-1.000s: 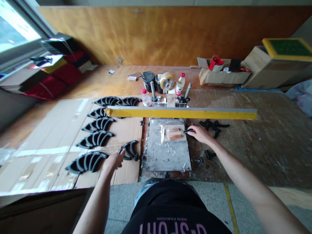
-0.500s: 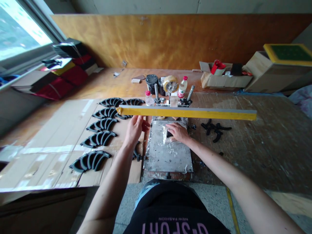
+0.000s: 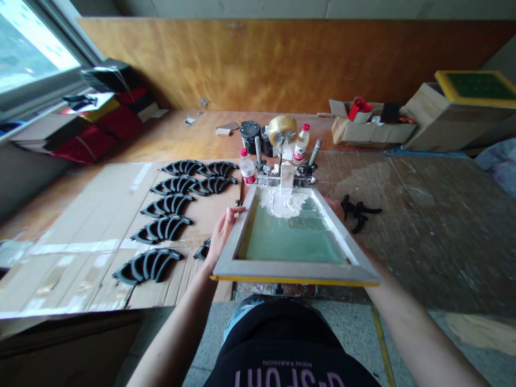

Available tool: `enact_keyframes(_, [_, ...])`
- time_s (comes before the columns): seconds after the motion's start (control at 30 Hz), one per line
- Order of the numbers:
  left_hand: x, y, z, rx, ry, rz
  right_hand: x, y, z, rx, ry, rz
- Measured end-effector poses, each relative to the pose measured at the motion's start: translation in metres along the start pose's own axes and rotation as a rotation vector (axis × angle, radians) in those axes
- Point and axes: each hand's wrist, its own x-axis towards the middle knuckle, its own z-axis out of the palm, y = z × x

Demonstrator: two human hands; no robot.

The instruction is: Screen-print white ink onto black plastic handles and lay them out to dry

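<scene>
A screen printing frame (image 3: 300, 272) with a light rim and green mesh now spreads in front of me, hinged at its far end. White ink (image 3: 296, 205) lies on the far part of the mesh, with a pale squeegee (image 3: 287, 179) above it. My left hand (image 3: 224, 232) is closed at the frame's left edge, its fingers against the rim. Past the right edge, my right hand (image 3: 335, 208) is mostly hidden by the frame; its fingers do not show clearly. It is close to several loose black curved pieces (image 3: 358, 210) on the table.
Rows of fanned black curved pieces (image 3: 167, 205) lie on cardboard (image 3: 92, 215) at left. Behind the frame stand red-capped bottles (image 3: 301, 145), a dark tub (image 3: 250, 134) and a tape roll (image 3: 282, 130). An open carton (image 3: 371, 133) is at the back right.
The frame has swung down from edge-on and now covers the metal plate. My left hand has come down with it; my right hand has left the plate and moved right.
</scene>
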Motion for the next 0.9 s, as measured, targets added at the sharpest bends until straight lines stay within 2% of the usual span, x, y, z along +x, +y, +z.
enact_keyframes(0.1, [-0.011, -0.041, -0.001, 0.063, -0.05, -0.136, 0.015, 0.001, -0.013, -0.002, 0.226, 0.193])
enact_keyframes(0.17, [-0.011, -0.069, 0.003, 0.049, -0.055, -0.182, 0.031, -0.019, -0.014, 0.057, 0.297, 0.139])
enact_keyframes(0.23, [-0.006, -0.092, 0.007, 0.053, -0.041, -0.192, 0.048, -0.045, -0.011, 0.106, 0.226, -0.008])
enact_keyframes(0.33, [0.0, -0.112, 0.01, 0.091, -0.018, -0.179, 0.063, -0.072, -0.002, 0.093, 0.022, -0.055])
enact_keyframes(0.4, [0.003, -0.115, 0.01, 0.107, -0.01, -0.177, 0.061, -0.079, 0.003, 0.056, -0.083, -0.052])
enact_keyframes(0.47, [0.003, -0.116, 0.009, 0.119, -0.002, -0.181, 0.051, -0.08, 0.005, 0.032, -0.127, -0.111])
enact_keyframes(0.63, [0.001, -0.116, 0.009, 0.136, 0.013, -0.198, 0.009, -0.08, -0.006, 0.08, -0.147, -0.392])
enact_keyframes(0.73, [0.0, -0.115, 0.011, 0.126, 0.019, -0.199, 0.001, -0.078, -0.019, 0.15, -0.213, -0.508])
enact_keyframes(0.8, [0.0, -0.114, 0.011, 0.111, 0.024, -0.195, 0.005, -0.076, -0.023, 0.188, -0.239, -0.494])
enact_keyframes(0.9, [0.0, -0.113, 0.01, 0.082, 0.019, -0.188, 0.011, -0.077, -0.014, 0.172, -0.151, -0.389])
